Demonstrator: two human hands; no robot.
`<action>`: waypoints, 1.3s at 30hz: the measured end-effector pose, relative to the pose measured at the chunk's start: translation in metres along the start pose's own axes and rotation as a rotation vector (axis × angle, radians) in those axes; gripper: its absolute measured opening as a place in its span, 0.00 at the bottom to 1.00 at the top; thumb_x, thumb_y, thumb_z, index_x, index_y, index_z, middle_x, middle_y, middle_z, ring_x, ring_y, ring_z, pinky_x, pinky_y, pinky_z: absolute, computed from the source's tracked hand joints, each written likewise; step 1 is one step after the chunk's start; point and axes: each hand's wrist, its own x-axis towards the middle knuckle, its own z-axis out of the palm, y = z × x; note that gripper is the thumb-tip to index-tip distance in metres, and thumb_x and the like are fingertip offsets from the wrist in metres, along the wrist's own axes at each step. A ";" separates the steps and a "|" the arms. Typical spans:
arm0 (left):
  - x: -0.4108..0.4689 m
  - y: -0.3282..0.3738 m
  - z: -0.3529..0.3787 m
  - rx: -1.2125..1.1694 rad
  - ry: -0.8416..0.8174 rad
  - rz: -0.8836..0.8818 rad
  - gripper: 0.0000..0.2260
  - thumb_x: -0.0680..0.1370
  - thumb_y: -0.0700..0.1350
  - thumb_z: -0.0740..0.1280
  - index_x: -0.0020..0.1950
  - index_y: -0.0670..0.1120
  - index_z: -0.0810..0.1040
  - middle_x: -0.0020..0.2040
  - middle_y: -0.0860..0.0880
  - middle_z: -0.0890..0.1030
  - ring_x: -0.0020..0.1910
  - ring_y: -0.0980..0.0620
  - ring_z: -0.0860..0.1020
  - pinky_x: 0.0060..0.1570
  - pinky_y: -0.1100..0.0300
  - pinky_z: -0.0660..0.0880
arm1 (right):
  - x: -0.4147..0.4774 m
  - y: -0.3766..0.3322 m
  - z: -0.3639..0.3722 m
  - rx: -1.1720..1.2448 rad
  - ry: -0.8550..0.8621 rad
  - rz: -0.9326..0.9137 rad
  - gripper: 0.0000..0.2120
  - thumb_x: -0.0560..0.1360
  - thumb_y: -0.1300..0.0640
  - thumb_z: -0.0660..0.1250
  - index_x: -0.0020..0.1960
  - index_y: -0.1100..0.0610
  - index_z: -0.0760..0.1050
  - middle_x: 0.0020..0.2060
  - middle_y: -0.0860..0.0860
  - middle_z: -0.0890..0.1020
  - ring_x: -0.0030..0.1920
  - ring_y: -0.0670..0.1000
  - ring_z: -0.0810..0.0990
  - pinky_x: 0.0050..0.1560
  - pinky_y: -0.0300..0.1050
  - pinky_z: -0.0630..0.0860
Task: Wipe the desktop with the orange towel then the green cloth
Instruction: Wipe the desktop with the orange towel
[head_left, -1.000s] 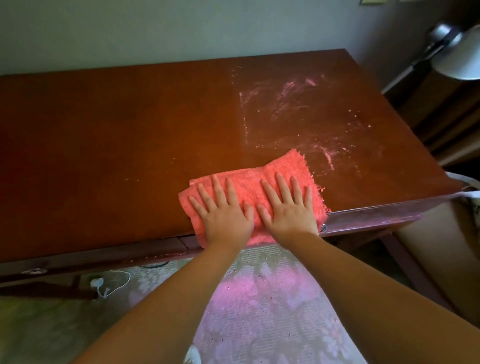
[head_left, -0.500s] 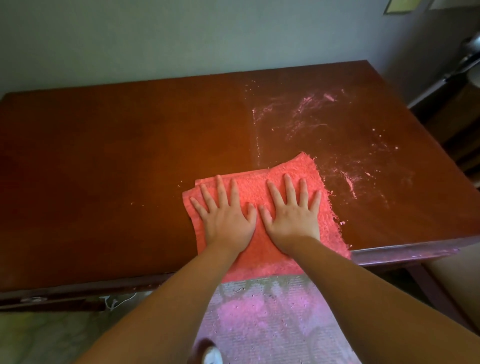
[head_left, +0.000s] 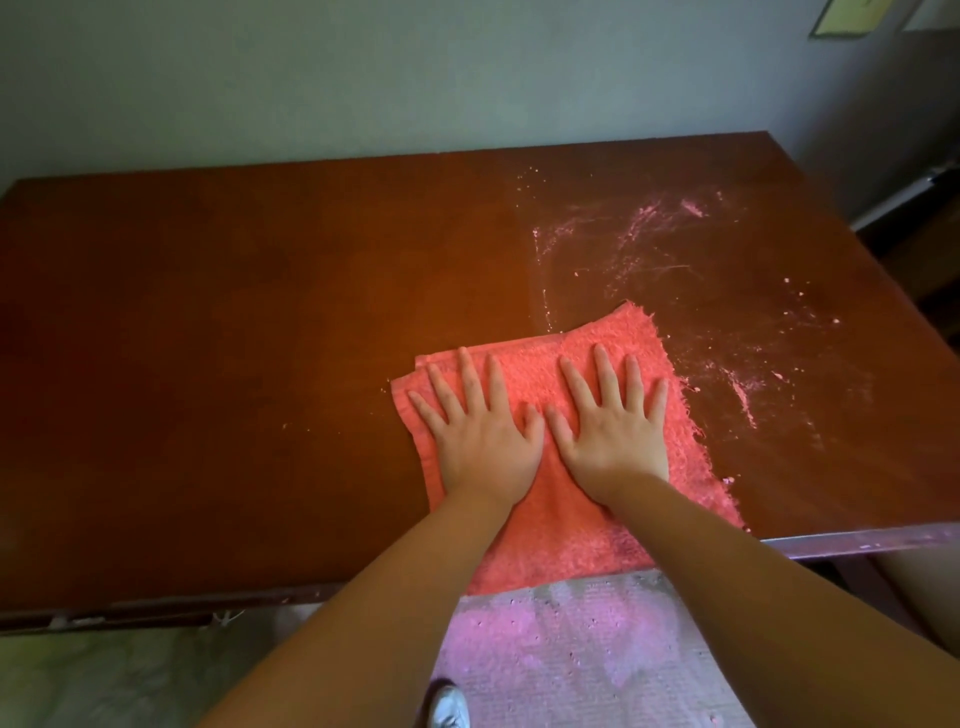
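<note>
Both hands, left hand (head_left: 480, 441) and right hand (head_left: 613, 431), press flat, fingers spread, on orange towel (head_left: 566, 540); powder smears (head_left: 737, 389) beside it.

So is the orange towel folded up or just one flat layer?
Folded. The orange towel shows a doubled edge at its far left corner, one layer offset over another, and both hands press it flat on the desktop.

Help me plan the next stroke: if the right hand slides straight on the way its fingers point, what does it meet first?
The right hand would pass the orange towel's far edge, then probably meet the white powder; nothing else blocks.
</note>
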 end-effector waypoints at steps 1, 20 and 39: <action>-0.002 -0.001 0.000 0.002 0.002 0.001 0.36 0.71 0.60 0.39 0.77 0.48 0.52 0.78 0.42 0.49 0.75 0.33 0.44 0.68 0.34 0.37 | -0.001 -0.001 0.000 -0.002 -0.001 0.004 0.37 0.68 0.34 0.28 0.77 0.41 0.40 0.78 0.50 0.41 0.76 0.59 0.38 0.73 0.64 0.37; -0.047 -0.110 -0.025 -0.030 0.024 -0.377 0.47 0.68 0.67 0.38 0.76 0.34 0.45 0.76 0.33 0.45 0.75 0.35 0.44 0.73 0.44 0.39 | -0.052 -0.105 0.007 0.056 -0.047 -0.110 0.36 0.69 0.34 0.27 0.77 0.42 0.37 0.77 0.53 0.37 0.75 0.62 0.34 0.70 0.68 0.33; 0.034 -0.057 -0.025 0.076 -0.055 -0.030 0.35 0.79 0.60 0.50 0.77 0.41 0.41 0.77 0.38 0.42 0.76 0.38 0.42 0.75 0.47 0.39 | -0.002 -0.073 0.001 0.119 -0.016 -0.103 0.35 0.70 0.41 0.29 0.77 0.43 0.41 0.77 0.48 0.41 0.76 0.57 0.37 0.73 0.62 0.33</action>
